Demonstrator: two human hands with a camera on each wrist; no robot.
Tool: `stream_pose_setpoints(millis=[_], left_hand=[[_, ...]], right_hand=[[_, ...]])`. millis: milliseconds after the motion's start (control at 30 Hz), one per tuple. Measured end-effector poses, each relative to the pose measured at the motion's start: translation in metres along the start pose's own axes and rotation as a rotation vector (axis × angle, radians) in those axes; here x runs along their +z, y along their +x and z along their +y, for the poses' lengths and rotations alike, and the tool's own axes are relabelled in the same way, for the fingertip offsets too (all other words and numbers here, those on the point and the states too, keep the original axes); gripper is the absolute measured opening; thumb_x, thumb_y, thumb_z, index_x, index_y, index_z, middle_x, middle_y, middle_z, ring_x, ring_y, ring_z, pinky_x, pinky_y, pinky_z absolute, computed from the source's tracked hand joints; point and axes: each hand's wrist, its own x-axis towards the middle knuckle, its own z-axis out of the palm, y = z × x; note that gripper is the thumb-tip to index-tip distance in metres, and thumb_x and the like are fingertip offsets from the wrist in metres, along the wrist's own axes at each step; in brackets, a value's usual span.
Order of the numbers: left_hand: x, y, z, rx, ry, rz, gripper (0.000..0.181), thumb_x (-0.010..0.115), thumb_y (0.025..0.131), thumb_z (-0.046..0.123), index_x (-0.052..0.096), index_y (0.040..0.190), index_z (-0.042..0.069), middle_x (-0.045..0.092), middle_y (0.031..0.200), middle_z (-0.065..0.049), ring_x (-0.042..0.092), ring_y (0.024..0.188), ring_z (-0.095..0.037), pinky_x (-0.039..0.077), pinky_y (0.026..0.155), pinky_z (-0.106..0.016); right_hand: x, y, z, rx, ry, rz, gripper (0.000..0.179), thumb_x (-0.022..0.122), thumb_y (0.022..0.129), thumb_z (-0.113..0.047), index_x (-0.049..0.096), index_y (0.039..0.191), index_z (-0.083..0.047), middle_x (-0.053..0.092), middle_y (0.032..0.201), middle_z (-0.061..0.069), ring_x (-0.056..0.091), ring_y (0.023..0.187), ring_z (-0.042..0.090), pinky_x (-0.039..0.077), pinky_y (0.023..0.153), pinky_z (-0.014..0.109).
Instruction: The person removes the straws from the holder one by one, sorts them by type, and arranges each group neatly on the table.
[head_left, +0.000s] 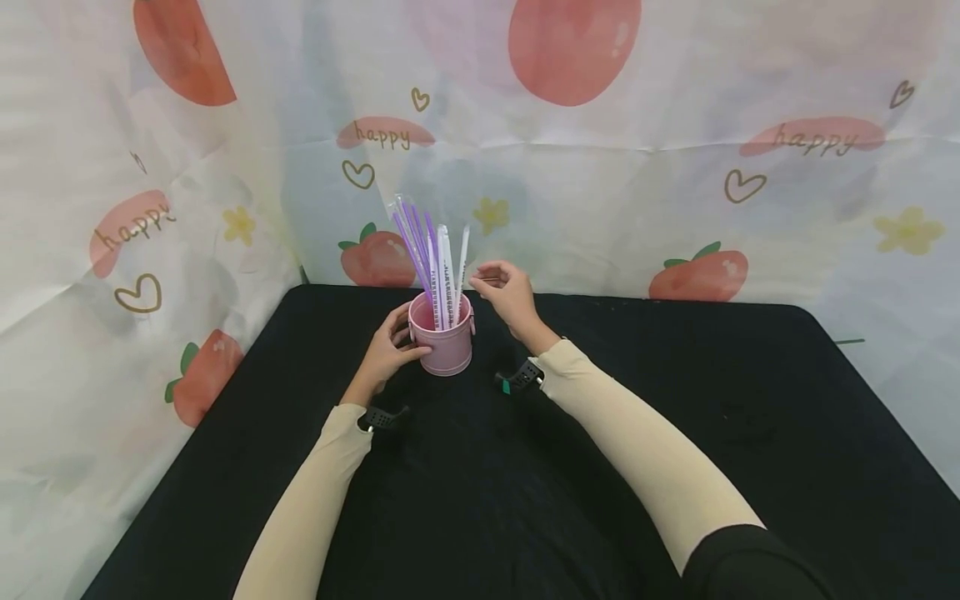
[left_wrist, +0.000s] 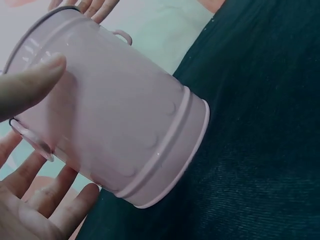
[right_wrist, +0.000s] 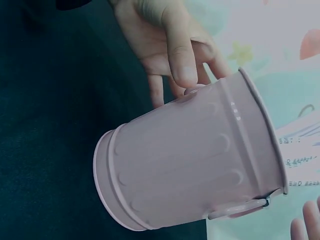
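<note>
A pink bucket (head_left: pixel 447 354) with small side handles stands upright on the black cloth. In it stand purple straws (head_left: pixel 411 237) in clear wrappers and white wrapped straws (head_left: pixel 444 275) with printed lettering. My left hand (head_left: pixel 386 354) holds the bucket's left side, thumb on the front and fingers toward the back; the right wrist view shows this hand (right_wrist: pixel 167 47) beside a handle. My right hand (head_left: pixel 510 296) is raised at the right of the rim, its bent fingertips close beside the rightmost white straw (head_left: pixel 462 262). Fingers of that hand (right_wrist: pixel 306 225) show at the right wrist view's edge.
The black-covered table (head_left: pixel 637 358) extends to both sides and toward me. Behind it and at the left hangs a pale curtain (head_left: pixel 600 192) printed with fruit, hearts and "happy". Dark straps circle both wrists below the light sleeves.
</note>
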Motion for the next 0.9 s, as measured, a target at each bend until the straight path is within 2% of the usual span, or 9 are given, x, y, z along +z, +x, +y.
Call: stream_pose_setpoints(millis=[200,433,533,600,667,767,833,900], left_hand=[[-0.001,0.004,0.001,-0.001,0.043,0.003,0.077,0.071,0.078,-0.003,0.032,0.144,0.009,0.040,0.142,-0.020,0.043,0.129,-0.038,0.038,0.105,-0.052],[-0.001,0.006,0.000,-0.005,0.059,0.005,0.074,0.070,0.079,-0.003,0.034,0.143,0.006,0.041,0.141,-0.022,0.043,0.128,-0.040,0.037,0.105,-0.054],[0.000,0.006,-0.001,-0.006,0.054,0.003,0.073,0.070,0.079,-0.003,0.033,0.143,0.007,0.041,0.141,-0.022,0.043,0.128,-0.040,0.037,0.105,-0.053],[0.000,0.005,-0.001,-0.006,0.060,0.000,0.073,0.069,0.080,-0.002,0.033,0.143,0.007,0.041,0.141,-0.022,0.043,0.128,-0.039,0.037,0.105,-0.053],[0.000,0.005,-0.002,-0.007,0.061,0.000,0.073,0.069,0.080,-0.001,0.033,0.143,0.007,0.041,0.141,-0.021,0.043,0.128,-0.039,0.037,0.105,-0.053],[0.000,0.005,-0.002,-0.007,0.060,0.000,0.073,0.069,0.080,-0.001,0.033,0.143,0.007,0.041,0.142,-0.021,0.042,0.129,-0.039,0.037,0.106,-0.053],[0.000,0.005,-0.001,-0.012,0.052,0.000,0.073,0.069,0.080,-0.002,0.032,0.143,0.007,0.040,0.142,-0.021,0.042,0.130,-0.039,0.036,0.107,-0.052],[0.000,0.005,0.001,-0.021,0.037,-0.003,0.073,0.069,0.081,-0.002,0.032,0.143,0.007,0.040,0.143,-0.021,0.041,0.131,-0.039,0.035,0.107,-0.052]], right_hand=[[0.006,0.006,0.004,0.011,-0.013,-0.001,0.032,0.066,0.085,-0.005,0.059,0.113,0.009,0.063,0.109,0.025,0.059,0.081,0.006,0.052,0.072,0.018],[0.013,0.013,0.011,0.036,-0.007,0.017,0.029,0.068,0.084,-0.006,0.060,0.109,0.007,0.064,0.105,0.023,0.059,0.076,0.001,0.053,0.073,0.021],[0.016,0.014,0.014,0.061,-0.003,0.018,0.029,0.069,0.084,-0.007,0.061,0.109,0.006,0.064,0.106,0.023,0.060,0.077,0.003,0.055,0.077,0.027],[0.019,0.015,0.015,0.079,0.005,0.013,0.030,0.068,0.084,-0.006,0.060,0.109,0.007,0.064,0.108,0.024,0.062,0.081,0.008,0.055,0.083,0.034],[0.021,0.014,0.015,0.096,0.001,0.006,0.030,0.067,0.084,-0.006,0.059,0.110,0.007,0.063,0.109,0.024,0.063,0.086,0.014,0.055,0.086,0.037],[0.025,0.013,0.016,0.110,-0.019,0.000,0.029,0.065,0.086,-0.006,0.059,0.110,0.008,0.063,0.110,0.025,0.063,0.092,0.020,0.054,0.083,0.029],[0.027,0.013,0.017,0.111,-0.050,-0.002,0.028,0.065,0.086,-0.007,0.061,0.109,0.008,0.064,0.109,0.024,0.063,0.093,0.021,0.051,0.078,0.021],[0.028,0.013,0.019,0.109,-0.077,-0.004,0.027,0.066,0.086,-0.009,0.063,0.108,0.007,0.065,0.109,0.024,0.062,0.094,0.022,0.048,0.075,0.018]])
